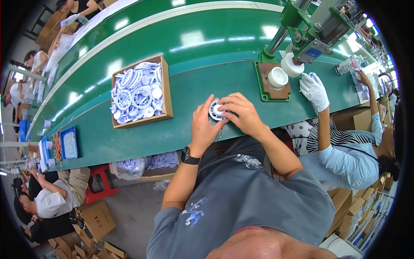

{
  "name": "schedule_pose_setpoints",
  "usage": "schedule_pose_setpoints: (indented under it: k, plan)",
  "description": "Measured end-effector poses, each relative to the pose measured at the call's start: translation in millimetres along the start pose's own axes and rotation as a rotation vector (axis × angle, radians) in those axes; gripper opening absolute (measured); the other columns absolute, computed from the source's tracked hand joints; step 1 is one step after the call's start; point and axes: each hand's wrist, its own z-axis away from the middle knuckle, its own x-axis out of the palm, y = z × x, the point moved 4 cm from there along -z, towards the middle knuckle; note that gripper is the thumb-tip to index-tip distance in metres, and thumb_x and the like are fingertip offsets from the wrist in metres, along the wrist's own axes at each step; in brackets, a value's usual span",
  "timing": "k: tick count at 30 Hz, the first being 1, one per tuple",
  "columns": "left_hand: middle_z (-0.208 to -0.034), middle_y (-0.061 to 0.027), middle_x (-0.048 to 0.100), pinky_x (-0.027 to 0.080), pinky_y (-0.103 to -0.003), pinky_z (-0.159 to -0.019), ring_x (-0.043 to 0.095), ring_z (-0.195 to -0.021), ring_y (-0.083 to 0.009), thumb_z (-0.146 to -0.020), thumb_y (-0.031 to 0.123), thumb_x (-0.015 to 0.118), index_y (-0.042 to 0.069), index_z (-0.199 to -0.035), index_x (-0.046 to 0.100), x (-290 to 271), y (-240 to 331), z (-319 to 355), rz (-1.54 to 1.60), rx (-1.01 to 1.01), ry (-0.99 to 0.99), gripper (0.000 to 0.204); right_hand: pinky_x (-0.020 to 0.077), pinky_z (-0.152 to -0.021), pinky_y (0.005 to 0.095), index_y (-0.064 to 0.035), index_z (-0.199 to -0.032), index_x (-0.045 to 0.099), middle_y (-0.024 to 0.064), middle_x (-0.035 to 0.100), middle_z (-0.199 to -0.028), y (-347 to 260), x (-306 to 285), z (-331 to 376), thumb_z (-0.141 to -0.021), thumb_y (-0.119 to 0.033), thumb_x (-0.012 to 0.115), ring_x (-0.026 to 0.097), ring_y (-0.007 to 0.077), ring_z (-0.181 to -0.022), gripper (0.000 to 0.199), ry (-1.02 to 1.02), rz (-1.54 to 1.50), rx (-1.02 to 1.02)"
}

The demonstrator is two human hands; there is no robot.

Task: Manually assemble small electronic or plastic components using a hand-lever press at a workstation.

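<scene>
While the left hand (203,127) grips the wheel (216,111) from eight o'clock, its fingers close together along the rim and its thumb bent in below, the right hand (242,113) lies on it from three o'clock, thumb and fingertips drawn together, pinching at the hub. The wheel, white with dark gaps between its spokes, is held at the near side of the green table (224,80). A black watch (189,157) circles the left wrist, at seven o'clock from the wheel. Between nine and ten stands a box (167,93) heaped with pale discs (156,93) and spoked rings. Farther out, between eight and nine, sits a blue tray (77,143) of small pieces (69,144). Below the table, toward eight, is a clear bag (130,168). At two stands a press (307,41), a white block (277,78) on its base; just right of it, a co-worker's gloved hand (314,91).
</scene>
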Motion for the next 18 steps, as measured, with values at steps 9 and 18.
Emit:
schedule_pose_setpoints:
  k: [9,18]
  plan:
    - [-0.115,-0.0164,0.062,0.048,-0.04,-0.09,0.06,-0.103,-0.0325,-0.067,0.008,0.08,0.003,-0.136,0.047,0,-5,2,-0.017,0.025,0.013,0.077,0.0502,-0.085,0.039,-0.0034,-0.094,0.066,0.0107,0.063,-0.113,-5,10,3,-0.071,-0.005,0.075,0.059,0.0309,-0.101,0.025,0.011,0.014,-0.009]
    - [-0.117,-0.015,0.062,0.046,-0.04,-0.091,0.059,-0.104,-0.0315,-0.071,0.01,0.077,0.003,-0.133,0.051,-40,25,-4,-0.077,0.123,0.12,0.067,0.0479,-0.093,0.0403,-0.0028,-0.103,0.063,0.0181,0.057,-0.123,20,7,11,-0.071,-0.005,0.076,0.057,0.0361,-0.112,0.034,0.093,-0.055,0.099]
